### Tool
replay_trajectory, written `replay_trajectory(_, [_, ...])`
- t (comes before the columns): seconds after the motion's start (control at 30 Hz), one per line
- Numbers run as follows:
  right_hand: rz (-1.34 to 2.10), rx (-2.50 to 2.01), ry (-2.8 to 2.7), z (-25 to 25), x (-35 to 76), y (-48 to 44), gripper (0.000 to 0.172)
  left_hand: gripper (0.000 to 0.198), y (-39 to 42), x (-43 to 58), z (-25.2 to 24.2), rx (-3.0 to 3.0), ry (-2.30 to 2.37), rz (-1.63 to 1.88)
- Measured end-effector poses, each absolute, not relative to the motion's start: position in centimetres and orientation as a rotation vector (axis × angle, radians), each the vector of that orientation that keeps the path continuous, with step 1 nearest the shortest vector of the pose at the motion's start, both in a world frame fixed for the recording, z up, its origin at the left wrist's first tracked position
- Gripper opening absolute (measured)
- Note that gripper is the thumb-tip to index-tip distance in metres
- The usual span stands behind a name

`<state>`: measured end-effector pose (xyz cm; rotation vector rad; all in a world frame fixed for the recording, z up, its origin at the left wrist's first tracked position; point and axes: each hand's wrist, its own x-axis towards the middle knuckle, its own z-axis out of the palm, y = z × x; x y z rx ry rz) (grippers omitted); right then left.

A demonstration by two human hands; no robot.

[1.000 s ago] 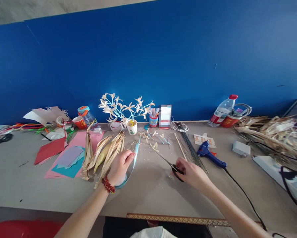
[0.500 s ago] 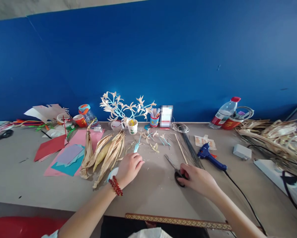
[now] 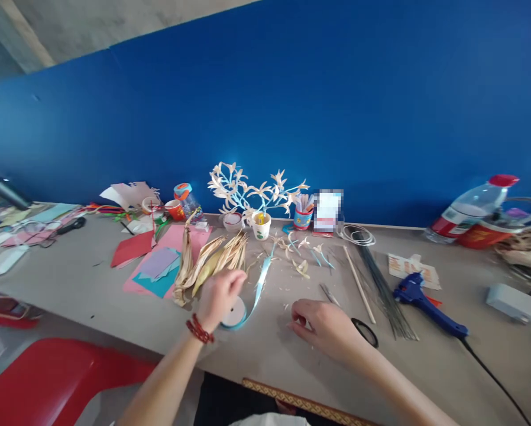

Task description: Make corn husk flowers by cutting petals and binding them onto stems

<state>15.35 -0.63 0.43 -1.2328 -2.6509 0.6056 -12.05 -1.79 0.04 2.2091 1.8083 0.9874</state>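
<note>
My left hand (image 3: 221,294), with a red bead bracelet (image 3: 200,329) at the wrist, is raised with its fingers curled in; whatever they may hold is hidden. Beside and partly behind it is a white-cored roll of light blue tape (image 3: 235,313). A loose blue strip (image 3: 261,281) runs from the roll toward a small husk flower. My right hand (image 3: 321,324) hovers with fingers loosely bent, thumb apart and nothing visible between them. Behind it the scissors (image 3: 365,333) lie on the table, partly covered by the hand. Dried corn husks (image 3: 212,263) lie beyond my left hand.
A cup of husk flowers (image 3: 261,226) stands at the back. Loose flowers (image 3: 301,269) lie before it. To the right are a wooden stick (image 3: 358,285), wires (image 3: 383,296), a blue glue gun (image 3: 429,305) and a bottle (image 3: 472,207). Coloured paper (image 3: 132,248) lies left.
My right hand has let go of the scissors and moved left of their handles. My left hand has drawn back from the blue strip's flower end. The view has turned left.
</note>
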Motion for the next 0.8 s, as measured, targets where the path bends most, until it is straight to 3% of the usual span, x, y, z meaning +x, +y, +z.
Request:
replay_trajectory(0.1, [0.56,-1.112,-2.684,-0.7,15.0,-0.5,0.019,0.017,-1.8,-17.2,0.7,1.955,2.066,1.164])
replay_trajectory(0.23, [0.506,-0.987,-2.647,-2.0,15.2,-0.4,0.032,0.015,-2.7,-19.4,-0.3,2.089,2.121,0.882])
replay_trajectory(0.57, [0.544,-0.921,-2.546,-2.7,15.4,-0.1,0.036,0.013,0.3,-13.5,-1.8,2.449,1.91,0.488])
replay_trajectory(0.8, [0.61,-0.928,-2.483,-2.5,15.6,0.1,0.037,0.013,0.8,-15.4,-1.1,1.885,1.72,0.935])
